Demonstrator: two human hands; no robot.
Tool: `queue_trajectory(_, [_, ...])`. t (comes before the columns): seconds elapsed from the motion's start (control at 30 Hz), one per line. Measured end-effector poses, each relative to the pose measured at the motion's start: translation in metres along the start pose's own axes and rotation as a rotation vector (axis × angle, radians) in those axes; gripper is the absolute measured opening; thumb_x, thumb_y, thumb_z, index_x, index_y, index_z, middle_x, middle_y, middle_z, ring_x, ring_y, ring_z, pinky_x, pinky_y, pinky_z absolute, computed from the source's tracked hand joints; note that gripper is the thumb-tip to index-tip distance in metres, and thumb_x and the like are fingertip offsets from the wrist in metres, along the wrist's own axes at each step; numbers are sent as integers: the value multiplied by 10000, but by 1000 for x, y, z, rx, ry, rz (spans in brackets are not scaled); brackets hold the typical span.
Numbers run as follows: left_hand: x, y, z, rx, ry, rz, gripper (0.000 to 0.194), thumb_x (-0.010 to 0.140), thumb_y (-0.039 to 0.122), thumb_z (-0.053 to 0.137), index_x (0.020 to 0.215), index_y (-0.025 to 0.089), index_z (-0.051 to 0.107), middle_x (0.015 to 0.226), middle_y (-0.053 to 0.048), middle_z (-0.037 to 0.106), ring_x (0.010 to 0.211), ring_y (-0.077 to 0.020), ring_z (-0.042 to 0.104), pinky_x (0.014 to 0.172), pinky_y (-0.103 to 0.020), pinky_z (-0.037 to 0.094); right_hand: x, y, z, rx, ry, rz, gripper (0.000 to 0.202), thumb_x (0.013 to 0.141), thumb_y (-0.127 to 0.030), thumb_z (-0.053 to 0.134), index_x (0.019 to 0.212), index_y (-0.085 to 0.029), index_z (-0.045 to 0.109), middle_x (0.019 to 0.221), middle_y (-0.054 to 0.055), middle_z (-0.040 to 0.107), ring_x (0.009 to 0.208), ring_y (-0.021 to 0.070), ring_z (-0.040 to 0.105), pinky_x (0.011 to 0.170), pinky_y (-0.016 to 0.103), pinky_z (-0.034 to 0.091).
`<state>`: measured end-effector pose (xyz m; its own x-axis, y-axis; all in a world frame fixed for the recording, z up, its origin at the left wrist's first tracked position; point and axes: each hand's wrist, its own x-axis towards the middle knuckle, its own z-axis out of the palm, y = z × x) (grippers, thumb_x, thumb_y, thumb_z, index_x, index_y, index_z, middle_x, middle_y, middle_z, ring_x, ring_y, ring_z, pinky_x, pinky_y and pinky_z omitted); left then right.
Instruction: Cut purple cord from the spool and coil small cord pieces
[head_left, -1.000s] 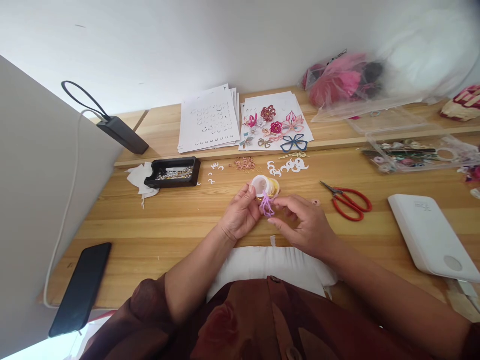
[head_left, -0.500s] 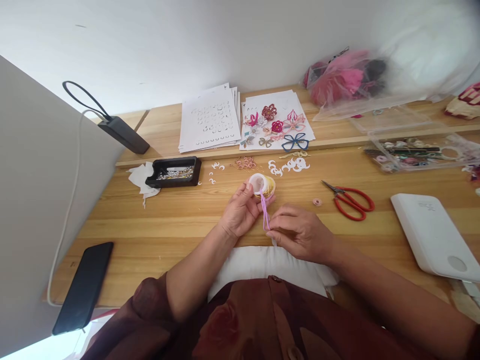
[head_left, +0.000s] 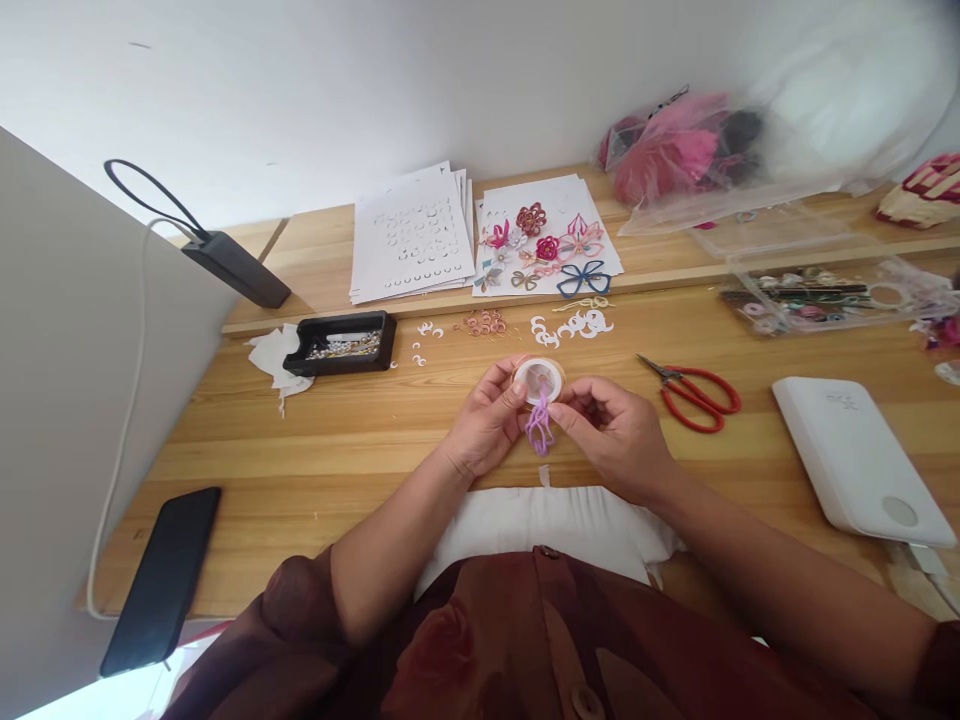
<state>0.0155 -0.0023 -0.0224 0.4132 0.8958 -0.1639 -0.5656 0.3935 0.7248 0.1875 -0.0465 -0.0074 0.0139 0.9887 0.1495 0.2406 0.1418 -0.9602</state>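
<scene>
The spool [head_left: 537, 379] is grasped by the left hand [head_left: 491, 420], its round end turned upward. A loose bunch of purple yarn [head_left: 539, 430] is hung at its six o'clock. At four o'clock the right hand [head_left: 619, 435] is placed, thumb and forefinger touching the spool's edge — whether yarn is pinched cannot be told. Scissors [head_left: 670, 377] are laid at three o'clock, a bead tray [head_left: 386, 342] at nine.

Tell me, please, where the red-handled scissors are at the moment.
In the head view, the red-handled scissors lie on the wooden table, to the right of the right hand and left of the white device.
</scene>
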Motion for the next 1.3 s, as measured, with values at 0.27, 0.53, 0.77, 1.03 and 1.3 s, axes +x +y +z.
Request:
queue_trajectory(0.27, [3,3,-1,35,41,-15,517,720,426,942,1100,223,658,999,-14,722,760,-143,677,679,-282,574,10,1,-8,118,8,61,223,903,-412,749,803,-217,705,702,-1,658,614,139,543,575,294,446])
queue_trajectory(0.53, [3,2,0,78,72,-8,524,711,444,943,1101,224,671,1033,-32,741,829,-169,707,747,-317,581,13,3,-10,127,121,48,271,866,-484,785,829,-231,696,703,2,663,601,142,557,555,290,465])
queue_trajectory(0.77, [5,-7,-7,162,5,114,455,721,322,945,1104,227,718,1094,-38,748,945,-158,686,860,-285,546,9,1,-7,60,4,89,284,873,-469,775,771,-210,716,718,30,711,632,162,597,588,316,465])
queue_trajectory(1.03, [5,-2,-4,160,85,76,471,723,411,935,1080,214,697,1050,-37,744,836,-162,686,753,-309,572,16,1,-16,178,1,130,346,859,-532,783,739,-228,669,618,-23,564,530,122,446,506,290,358])
queue_trajectory(1.3, [6,1,-3,124,96,68,540,688,425,958,1089,196,677,987,-27,739,761,-149,696,703,-311,606,20,1,-18,317,50,239,376,760,-573,863,707,-246,684,598,-32,538,510,113,435,495,291,335])
